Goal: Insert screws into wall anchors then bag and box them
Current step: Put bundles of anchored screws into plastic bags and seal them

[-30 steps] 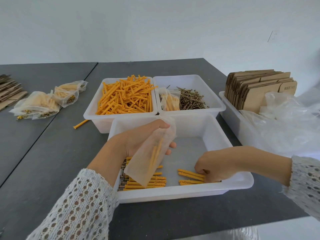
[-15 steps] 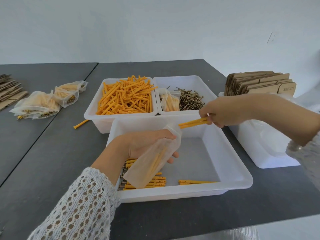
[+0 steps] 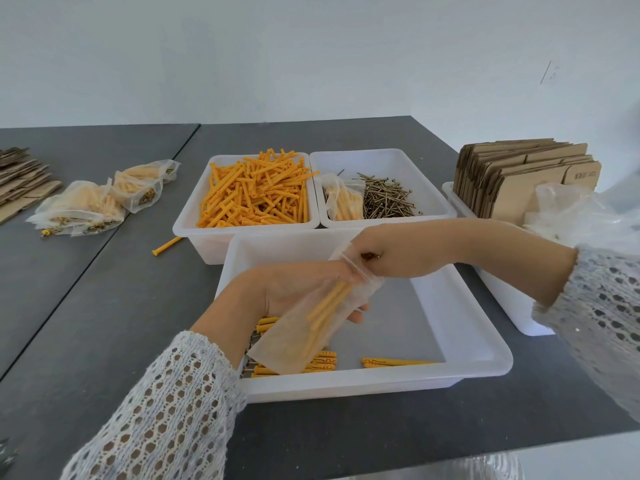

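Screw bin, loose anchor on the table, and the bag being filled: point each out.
screw bin (image 3: 408,161): head view, bare far inner wall.
loose anchor (image 3: 167,245): head view, mid-shaft.
bag (image 3: 294,344): head view, lower translucent panel, held by left hand (image 3: 277,292).

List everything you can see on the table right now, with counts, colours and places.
Front bin: one, white, nearest; holds several orange anchors with screws.
Anchor bin: one, white, back left; heap of orange anchors.
Screw bin: one, white, back right; dark screws, one filled bag.
Loose anchor: one, orange, on table.
Filled bags: several, clear, far left.
Flat cartons: a stack, brown, right bin.
Bag: one, clear, held by left hand; right hand at its mouth.
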Demonstrator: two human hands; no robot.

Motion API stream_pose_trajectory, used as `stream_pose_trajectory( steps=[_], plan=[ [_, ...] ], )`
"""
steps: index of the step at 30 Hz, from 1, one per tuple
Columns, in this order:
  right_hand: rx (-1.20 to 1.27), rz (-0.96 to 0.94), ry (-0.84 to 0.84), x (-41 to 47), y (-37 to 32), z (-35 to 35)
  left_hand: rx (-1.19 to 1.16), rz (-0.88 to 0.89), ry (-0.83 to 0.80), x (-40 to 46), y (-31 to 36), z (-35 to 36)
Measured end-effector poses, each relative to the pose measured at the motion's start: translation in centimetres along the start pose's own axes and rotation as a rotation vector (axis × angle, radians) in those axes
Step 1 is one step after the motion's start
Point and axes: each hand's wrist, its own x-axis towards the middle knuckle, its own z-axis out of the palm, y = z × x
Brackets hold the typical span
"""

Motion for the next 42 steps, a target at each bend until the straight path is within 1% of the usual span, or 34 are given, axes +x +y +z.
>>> stream_pose_trajectory(
  steps=[2,4,6,8,9,11,12,13,14,16,17,18,19,22,27,32,38,42],
  plan=[
    [0.160,-0.117,-0.035,-0.2,0.1,0.2,-0.024,0.017,0.008,0.0,0.0,0.0],
    [0.371,-0.207,-0.063,-0.4,0.7,0.4,-0.043,0.049,0.016,0.0,0.0,0.0],
    [0.626,-0.193,-0.048,-1.0,1.7,0.4,-0.062,0.071,0.016,0.0,0.1,0.0],
    [0.801,-0.106,0.017,-1.6,2.9,0.2,-0.085,0.071,0.006,0.0,0.1,-0.1],
    [0.796,-0.061,0.082,-1.9,3.3,0.1,-0.091,0.062,0.004,0.0,0.0,-0.2],
    [0.637,0.064,0.230,-2.1,3.9,0.4,-0.092,0.042,0.007,0.0,-0.1,-0.4],
    [0.544,0.134,0.257,-2.2,4.0,0.7,-0.088,0.035,0.008,0.1,-0.1,-0.5],
    [0.480,0.198,0.219,-2.3,4.0,1.1,-0.083,0.031,0.006,0.1,-0.1,-0.5],
    [0.448,0.252,0.117,-2.3,3.9,1.6,-0.079,0.028,0.004,0.1,-0.1,-0.5],
    [0.358,0.317,-0.183,-2.5,3.1,2.9,-0.069,0.025,0.001,0.2,-0.1,-0.5],
    [0.277,0.331,-0.302,-2.7,2.5,3.7,-0.068,0.020,-0.001,0.2,-0.1,-0.5],
    [0.191,0.331,-0.377,-2.8,1.9,4.5,-0.069,0.015,-0.006,0.2,-0.1,-0.5],
    [0.111,0.323,-0.408,-2.8,1.4,5.3,-0.073,0.008,-0.014,0.2,-0.1,-0.6],
    [-0.049,0.301,-0.381,-2.7,0.5,6.8,-0.080,0.001,-0.020,0.2,-0.2,-0.6],
    [-0.050,0.303,-0.451,-2.2,1.0,7.1,-0.072,-0.002,0.006,0.3,-0.2,-0.7],
    [-0.076,0.272,-0.463,-2.1,1.7,7.5,-0.079,0.004,0.016,0.2,-0.2,-0.7],
    [0.035,0.254,-0.530,-2.0,2.3,7.0,-0.083,0.005,0.011,0.1,-0.3,-0.8],
    [0.069,0.245,-0.536,-1.8,2.5,7.2,-0.068,-0.002,0.013,0.1,-0.3,-0.8]
  ],
)
